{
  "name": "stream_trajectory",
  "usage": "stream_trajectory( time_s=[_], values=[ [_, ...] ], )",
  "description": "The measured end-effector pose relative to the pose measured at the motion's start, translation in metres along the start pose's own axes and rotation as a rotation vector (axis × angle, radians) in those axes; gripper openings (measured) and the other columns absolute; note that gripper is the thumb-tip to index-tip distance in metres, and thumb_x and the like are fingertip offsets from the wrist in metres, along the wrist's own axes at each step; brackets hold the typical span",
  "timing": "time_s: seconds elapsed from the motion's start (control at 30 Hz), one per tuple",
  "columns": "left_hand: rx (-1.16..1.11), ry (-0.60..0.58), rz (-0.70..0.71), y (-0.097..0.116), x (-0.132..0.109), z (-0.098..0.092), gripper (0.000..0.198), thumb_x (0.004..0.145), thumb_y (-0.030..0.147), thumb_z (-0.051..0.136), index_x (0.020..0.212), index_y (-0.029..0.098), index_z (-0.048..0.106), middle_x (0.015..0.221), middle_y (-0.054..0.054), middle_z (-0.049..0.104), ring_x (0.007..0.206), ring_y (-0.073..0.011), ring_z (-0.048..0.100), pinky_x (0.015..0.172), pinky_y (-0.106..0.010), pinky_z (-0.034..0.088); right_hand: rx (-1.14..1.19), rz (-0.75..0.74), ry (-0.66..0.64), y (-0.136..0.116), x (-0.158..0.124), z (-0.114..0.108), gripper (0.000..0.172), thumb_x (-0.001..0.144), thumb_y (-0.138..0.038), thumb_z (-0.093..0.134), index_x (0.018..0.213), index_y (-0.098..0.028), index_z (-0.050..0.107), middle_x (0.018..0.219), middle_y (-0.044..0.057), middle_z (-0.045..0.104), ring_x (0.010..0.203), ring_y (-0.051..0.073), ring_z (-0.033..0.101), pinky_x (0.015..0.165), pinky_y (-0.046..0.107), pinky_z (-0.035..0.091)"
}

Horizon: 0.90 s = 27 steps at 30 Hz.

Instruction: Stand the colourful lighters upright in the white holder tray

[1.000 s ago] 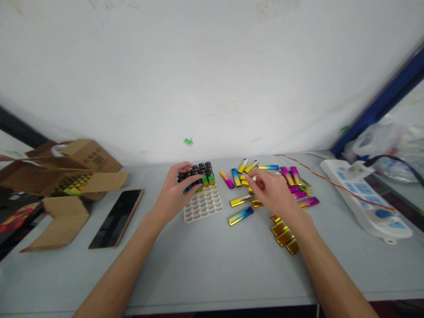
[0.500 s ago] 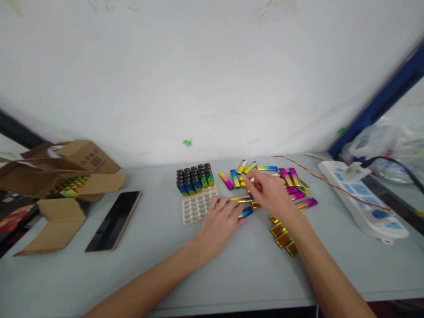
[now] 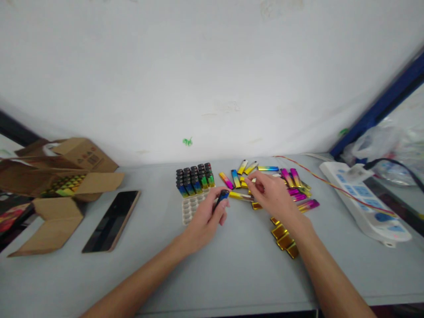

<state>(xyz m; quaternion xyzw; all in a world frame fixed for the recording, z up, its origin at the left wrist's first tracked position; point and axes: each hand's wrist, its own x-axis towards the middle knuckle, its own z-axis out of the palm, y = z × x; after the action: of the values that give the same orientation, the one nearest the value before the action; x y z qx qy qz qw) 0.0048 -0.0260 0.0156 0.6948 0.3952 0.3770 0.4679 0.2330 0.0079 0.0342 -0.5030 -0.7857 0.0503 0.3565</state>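
My left hand (image 3: 206,223) is closed around a blue lighter (image 3: 222,196) with a dark top, held tilted just above the table. Beside that hand stands a pale tray (image 3: 189,210) with round cells. Its far rows hold several upright lighters (image 3: 194,179) with black tops and blue or green bodies; my hand covers part of its near right side. My right hand (image 3: 270,192) hovers over loose shiny casings, its thumb and index finger pinched together. Whatever may be between those fingertips is too small to make out. A yellow and silver casing (image 3: 241,196) lies between the hands.
Gold pieces (image 3: 284,240) lie near my right forearm, and pink-purple casings (image 3: 308,205) beyond it. On the right is a white power strip (image 3: 364,201) with a red-yellow wire across it. To the left are a phone (image 3: 111,223) and an open cardboard box (image 3: 99,183).
My left hand has picked up the blue lighter from the table, turned, and drawn slightly left and up with it. The right hand has hardly moved.
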Motion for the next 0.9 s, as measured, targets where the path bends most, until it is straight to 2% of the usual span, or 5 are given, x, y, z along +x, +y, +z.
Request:
stream_trajectory(
  time_s=[0.13, 0.23, 0.3, 0.53, 0.9],
  values=[
    [-0.428, -0.088, -0.273, -0.002, 0.006, -0.002, 0.042, 0.099, 0.06, 0.05, 0.115, 0.022, 0.052, 0.063, 0.009, 0.041, 0.046, -0.0073, 0.025, 0.044, -0.018, 0.019, 0.01, 0.022, -0.026, 0.0, -0.001, 0.0, 0.027, 0.106, -0.037, 0.052, 0.093, -0.018, 0.066, 0.062, -0.002, 0.059, 0.05, 0.014, 0.049, 0.059, 0.028, 0.034],
    [-0.555, -0.084, -0.362, 0.0, 0.011, -0.005, 0.053, 0.095, 0.068, 0.044, 0.078, 0.019, 0.051, 0.054, 0.009, 0.03, 0.045, -0.0059, 0.017, 0.043, -0.019, 0.014, 0.018, 0.029, -0.03, -0.001, -0.002, 0.001, 0.027, 0.106, -0.038, 0.053, 0.094, -0.018, 0.066, 0.064, -0.001, 0.061, 0.052, 0.014, 0.05, 0.06, 0.028, 0.034],
    [-0.601, -0.058, -0.403, 0.003, 0.012, -0.008, 0.054, 0.094, 0.066, 0.046, 0.066, 0.019, 0.044, 0.053, 0.009, 0.027, 0.045, -0.0056, 0.017, 0.043, -0.019, 0.015, 0.02, 0.029, -0.033, -0.001, -0.002, 0.001, 0.028, 0.106, -0.039, 0.052, 0.094, -0.018, 0.066, 0.065, -0.001, 0.062, 0.053, 0.014, 0.052, 0.061, 0.028, 0.035],
    [-0.704, 0.018, -0.408, 0.011, 0.016, -0.018, 0.048, 0.091, 0.059, 0.051, 0.063, 0.02, 0.042, 0.054, 0.009, 0.026, 0.045, -0.0064, 0.016, 0.042, -0.019, 0.016, 0.035, 0.049, -0.051, -0.002, -0.003, 0.002, 0.027, 0.106, -0.039, 0.051, 0.094, -0.02, 0.066, 0.067, 0.0, 0.063, 0.054, 0.015, 0.054, 0.061, 0.028, 0.036],
    [-0.676, 0.151, -0.424, 0.009, 0.013, -0.017, 0.041, 0.09, 0.05, 0.049, 0.063, 0.021, 0.041, 0.055, 0.009, 0.021, 0.044, -0.0062, 0.015, 0.039, -0.016, 0.014, 0.045, 0.05, -0.063, -0.001, -0.003, 0.004, 0.022, 0.105, -0.035, 0.054, 0.096, -0.019, 0.066, 0.07, 0.001, 0.066, 0.056, 0.016, 0.056, 0.062, 0.029, 0.037]
  ],
)
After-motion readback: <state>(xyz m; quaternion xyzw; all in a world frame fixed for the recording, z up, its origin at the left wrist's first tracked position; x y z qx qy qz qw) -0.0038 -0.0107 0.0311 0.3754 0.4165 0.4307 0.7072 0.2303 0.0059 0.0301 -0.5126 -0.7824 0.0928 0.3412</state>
